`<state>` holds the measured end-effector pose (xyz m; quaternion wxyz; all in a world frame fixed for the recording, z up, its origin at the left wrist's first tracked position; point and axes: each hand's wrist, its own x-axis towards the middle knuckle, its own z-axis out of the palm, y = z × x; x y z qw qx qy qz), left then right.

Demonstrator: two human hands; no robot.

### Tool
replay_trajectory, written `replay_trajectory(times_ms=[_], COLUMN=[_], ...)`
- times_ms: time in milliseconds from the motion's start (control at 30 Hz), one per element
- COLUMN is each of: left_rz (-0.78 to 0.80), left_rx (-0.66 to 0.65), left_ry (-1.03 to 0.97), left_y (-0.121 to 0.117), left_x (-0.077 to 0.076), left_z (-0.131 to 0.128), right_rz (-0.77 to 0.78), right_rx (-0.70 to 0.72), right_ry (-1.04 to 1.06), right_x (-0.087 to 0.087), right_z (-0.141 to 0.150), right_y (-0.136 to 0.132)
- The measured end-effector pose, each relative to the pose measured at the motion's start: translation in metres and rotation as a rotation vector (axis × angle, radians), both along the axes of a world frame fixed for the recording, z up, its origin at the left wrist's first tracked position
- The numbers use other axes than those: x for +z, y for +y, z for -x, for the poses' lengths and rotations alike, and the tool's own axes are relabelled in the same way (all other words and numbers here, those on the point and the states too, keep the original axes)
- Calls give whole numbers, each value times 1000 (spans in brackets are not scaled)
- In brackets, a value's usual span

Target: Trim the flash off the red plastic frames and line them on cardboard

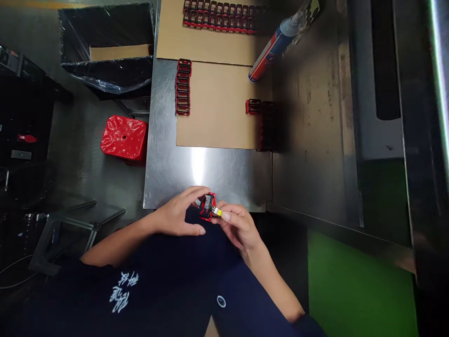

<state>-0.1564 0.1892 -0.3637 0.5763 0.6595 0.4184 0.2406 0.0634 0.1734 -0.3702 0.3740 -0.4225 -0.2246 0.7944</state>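
A small red-and-black rectangular frame [207, 206] is held over the table's near edge, close to my body. My right hand [240, 225] grips it from the right, its thumb pressing on a small white-and-yellow piece [217, 211] that lies against the frame's side. What this piece is, I cannot make out. To the left, my left hand [180, 211] curves around the frame with thumb and fingers spread apart. Its index fingertip reaches the frame's upper edge, and its other fingers are partly hidden.
Cardboard sheets [217, 126] cover part of the metal table [168, 173]. A column of similar frames [183, 87] and longer rows [219, 16] lie on them. A spray can [271, 51] stands at right. A red stool [124, 138] and a plastic-lined bin [105, 75] are left.
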Motion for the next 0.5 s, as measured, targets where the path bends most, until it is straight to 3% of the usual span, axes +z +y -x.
replay_trajectory(times_ms=[67,133,333,500], left_rz=[-185,-263,-173,-225], left_rx=[-47,-51,-104,-37], left_ry=[66,66,40,-20], left_y=[-2,-2,-2,-5], left_x=[4,6,9,10], left_z=[0,-1,2,4], right_rz=[36,46,-164,-254], right_rx=[7,12,64,66], right_ry=[20,45,102,0], right_x=[3,5,5,5], right_z=[2,3,-1,-15], right_y=[-1,-3,-5,-7])
